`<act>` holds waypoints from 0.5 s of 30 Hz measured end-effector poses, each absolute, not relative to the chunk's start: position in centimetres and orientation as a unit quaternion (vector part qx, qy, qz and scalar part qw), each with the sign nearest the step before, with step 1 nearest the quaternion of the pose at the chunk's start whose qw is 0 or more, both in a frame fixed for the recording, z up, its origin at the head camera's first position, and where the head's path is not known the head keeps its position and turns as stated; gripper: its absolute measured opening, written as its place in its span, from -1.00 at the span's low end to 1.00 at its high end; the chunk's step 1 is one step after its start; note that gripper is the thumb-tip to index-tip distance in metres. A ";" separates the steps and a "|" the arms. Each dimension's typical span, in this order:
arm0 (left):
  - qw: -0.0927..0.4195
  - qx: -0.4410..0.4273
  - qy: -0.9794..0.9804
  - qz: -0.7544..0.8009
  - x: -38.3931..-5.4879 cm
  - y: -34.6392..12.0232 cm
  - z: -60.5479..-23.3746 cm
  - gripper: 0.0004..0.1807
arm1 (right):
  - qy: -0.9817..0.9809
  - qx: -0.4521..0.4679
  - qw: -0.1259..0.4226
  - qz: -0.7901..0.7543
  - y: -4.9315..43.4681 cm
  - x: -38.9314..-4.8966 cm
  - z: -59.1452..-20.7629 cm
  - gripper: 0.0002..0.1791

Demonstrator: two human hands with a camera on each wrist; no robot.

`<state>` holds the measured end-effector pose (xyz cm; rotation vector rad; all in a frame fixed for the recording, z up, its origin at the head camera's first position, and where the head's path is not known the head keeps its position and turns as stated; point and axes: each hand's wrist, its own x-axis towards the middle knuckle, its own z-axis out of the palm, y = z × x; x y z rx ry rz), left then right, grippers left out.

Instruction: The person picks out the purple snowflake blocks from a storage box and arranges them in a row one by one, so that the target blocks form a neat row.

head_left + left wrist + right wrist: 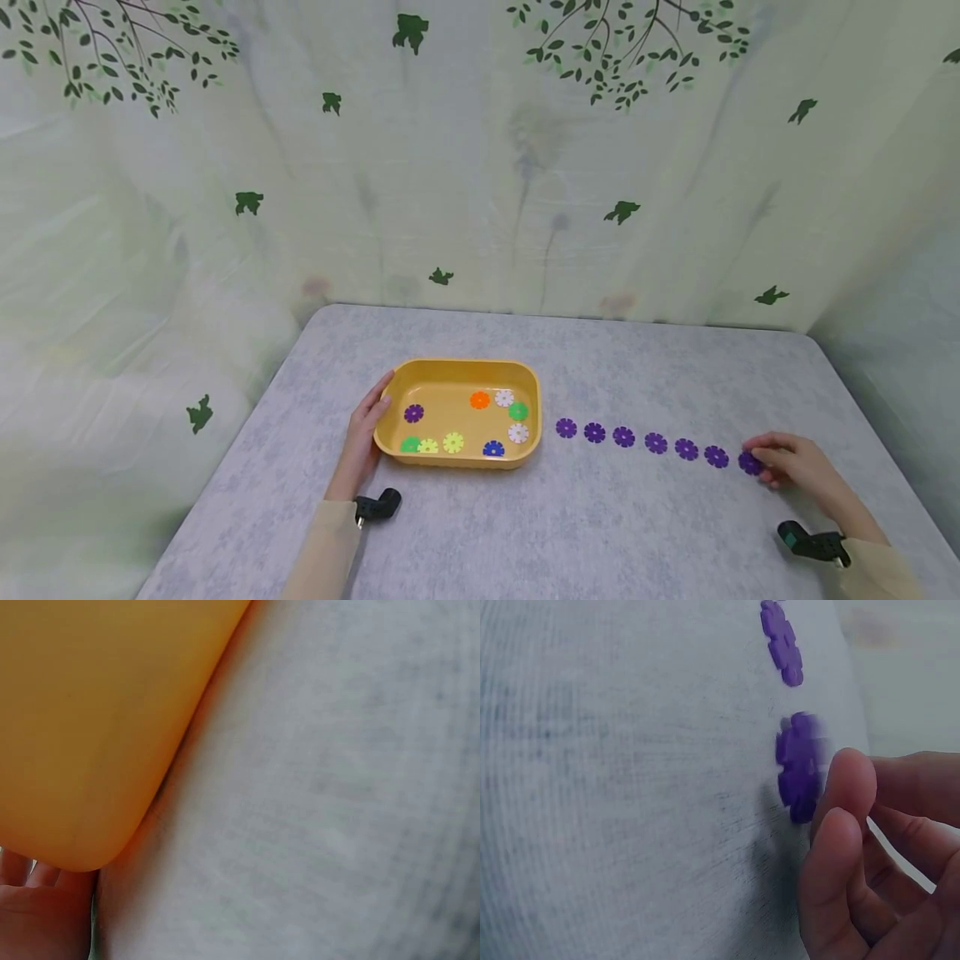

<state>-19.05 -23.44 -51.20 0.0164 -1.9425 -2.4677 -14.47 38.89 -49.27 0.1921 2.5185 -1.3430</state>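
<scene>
My left hand (pixel 363 433) holds the left side of a yellow tray (pixel 457 462), its thumb at the rim. In the left wrist view part of the hand (pixel 45 919) shows beside the tray's wall (pixel 97 735). At the right, my right hand (pixel 795 467) pinches the edge of a purple notched interlocking disc (pixel 748 463), at the end of a row. The right wrist view shows that disc (pixel 799 769) partly blurred at the fingertips (pixel 851 776), close to the table. Several matching purple discs (pixel 656 442) lie flat in a spaced line between tray and right hand.
Inside the tray are a purple disc (pixel 413 413), an orange disc (pixel 479 400), a blue disc (pixel 493 448), and white, green and yellow ones. The grey table (pixel 570 525) meets a leaf-patterned curtain (pixel 480 167) at its back edge.
</scene>
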 end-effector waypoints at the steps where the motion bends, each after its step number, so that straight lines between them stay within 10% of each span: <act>1: 0.001 0.006 -0.618 -0.786 -19.0 -23.5 -51.2 -0.48 | 0.873 0.067 0.137 -0.464 38.8 -14.5 -49.2 -0.61; 15: 0.005 0.012 -0.615 -0.789 -19.1 -23.5 -51.2 -0.48 | 0.820 -0.033 0.107 -0.561 30.9 -18.6 -45.8 -0.52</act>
